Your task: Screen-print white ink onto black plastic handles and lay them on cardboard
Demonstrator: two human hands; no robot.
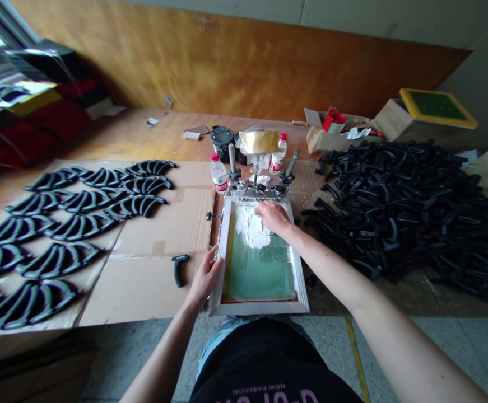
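Note:
A screen-printing frame [302, 296] with a metal border and green mesh lies in front of me, held at its far side by a clamp stand [258, 193]. Thick white paste [254, 229] is spread on the far part of the mesh. My right hand [272, 217] is closed at the paste's right edge; whatever its fingers hold is hidden. At the frame's left border, my left hand [205, 274] has its fingers curled against the edge. One black curved handle [179, 270] rests on the cardboard just left of that hand.
Rows of black handles [75, 226] are fanned out on cardboard [147, 280] at left. A large heap of black handles [395, 207] covers the right side. Two bottles, one a red-capped bottle [218, 174], and a dark tub [222, 140] stand behind the frame. An open carton [319, 140] sits back right.

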